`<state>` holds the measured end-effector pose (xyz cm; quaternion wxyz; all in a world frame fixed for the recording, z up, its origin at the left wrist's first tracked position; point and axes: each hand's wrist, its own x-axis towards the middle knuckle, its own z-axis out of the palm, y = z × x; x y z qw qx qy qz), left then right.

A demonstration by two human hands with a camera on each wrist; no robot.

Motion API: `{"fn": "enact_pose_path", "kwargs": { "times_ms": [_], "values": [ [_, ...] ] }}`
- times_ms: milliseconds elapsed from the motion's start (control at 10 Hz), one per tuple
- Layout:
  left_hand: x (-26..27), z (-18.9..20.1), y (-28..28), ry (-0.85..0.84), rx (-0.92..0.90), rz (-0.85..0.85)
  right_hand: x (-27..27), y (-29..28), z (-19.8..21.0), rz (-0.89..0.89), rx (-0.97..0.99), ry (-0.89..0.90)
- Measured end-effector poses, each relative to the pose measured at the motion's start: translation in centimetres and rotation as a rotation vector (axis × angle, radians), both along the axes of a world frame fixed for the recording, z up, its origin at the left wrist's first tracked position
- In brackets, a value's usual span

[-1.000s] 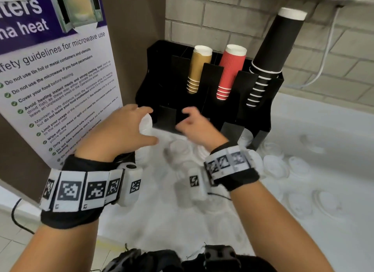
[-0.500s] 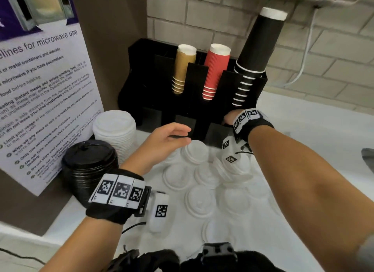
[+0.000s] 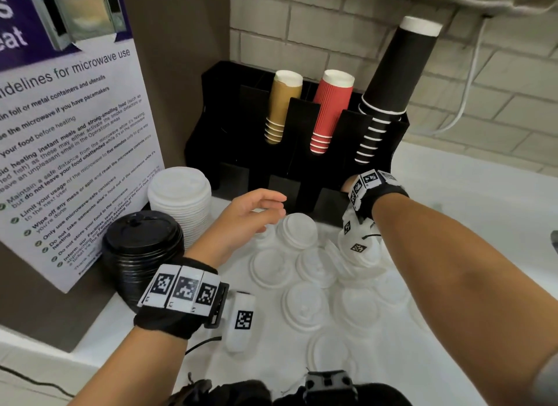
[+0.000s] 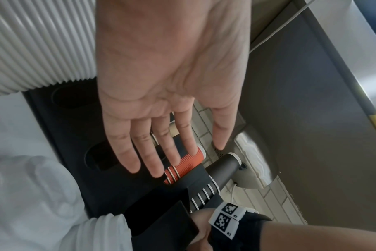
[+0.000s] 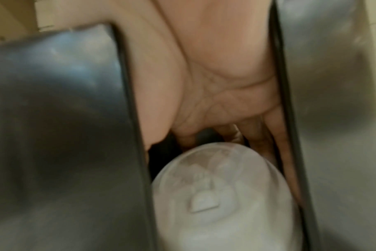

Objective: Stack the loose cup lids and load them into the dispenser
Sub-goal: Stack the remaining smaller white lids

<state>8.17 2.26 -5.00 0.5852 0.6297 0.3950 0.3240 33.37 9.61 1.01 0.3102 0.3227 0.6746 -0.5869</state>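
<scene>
Several loose white lids (image 3: 305, 307) lie flat on the white counter before the black dispenser (image 3: 229, 109). A short stack of lids (image 3: 297, 230) stands among them. My left hand (image 3: 259, 207) hovers open above them, fingers straight (image 4: 161, 144), holding nothing. My right hand (image 3: 347, 186) reaches into the dispenser's lower right slot and is mostly hidden there. In the blurred right wrist view, that hand (image 5: 215, 84) sits between the slot's black walls (image 5: 75, 118). A white lid (image 5: 215, 195) covers its fingertips, so the grip is unclear.
A tall white lid stack (image 3: 181, 200) and a black lid stack (image 3: 142, 248) stand at the left by a microwave poster (image 3: 66, 133). Gold (image 3: 282, 103), red (image 3: 330, 109) and black cups (image 3: 392, 73) stick out of the dispenser's top. Brick wall behind.
One second ago both hands were together at the dispenser's front, the left holding white lids. Since then my right hand has gone into the right slot and my left hand has emptied and opened.
</scene>
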Motion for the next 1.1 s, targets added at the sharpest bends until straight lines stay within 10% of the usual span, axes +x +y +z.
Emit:
{"fn": "enact_pose_path", "kwargs": {
  "times_ms": [200,500,800,1000,1100],
  "values": [
    [-0.2,-0.4,0.0,-0.026,0.001,-0.002,1.1,-1.0,-2.6,-0.659,1.044,-0.625],
    [0.2,-0.9,0.0,-0.058,0.002,-0.038,0.6,-3.5,1.1,-1.040,1.323,-0.819],
    [1.3,-0.3,-0.1,-0.148,0.016,-0.049,1.1,-7.6,1.5,-1.428,1.221,-0.068],
    [2.3,0.7,-0.5,-0.437,-0.097,-0.110,-3.5,-8.7,3.3,-1.056,0.606,0.274],
    [2.8,1.0,-0.2,-0.460,-0.095,-0.010,-3.9,-7.7,3.1,-1.108,0.648,0.280]
  ]
}}
